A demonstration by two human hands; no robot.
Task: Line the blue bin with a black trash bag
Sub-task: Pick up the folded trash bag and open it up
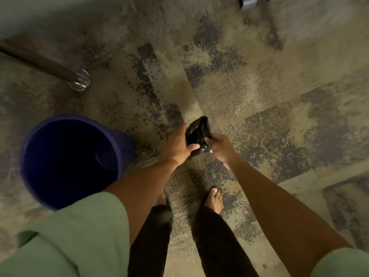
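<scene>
A folded black trash bag [197, 132] hangs in the air between both hands, above the carpet in the middle of the view. My left hand [178, 145] grips its left side with the thumb across the front. My right hand [220, 146] pinches its lower right corner. The blue bin [119, 144] stands upright on the floor to the left of my hands, its mouth open and its inside dark and bare. The bag is apart from the bin.
A patterned beige and grey carpet [259, 96] covers the floor. A dark furniture leg in a clear glass cup [79, 79] stands at the upper left. Another leg [269, 27] reaches the floor at the top right. My bare feet [214, 198] are below my hands.
</scene>
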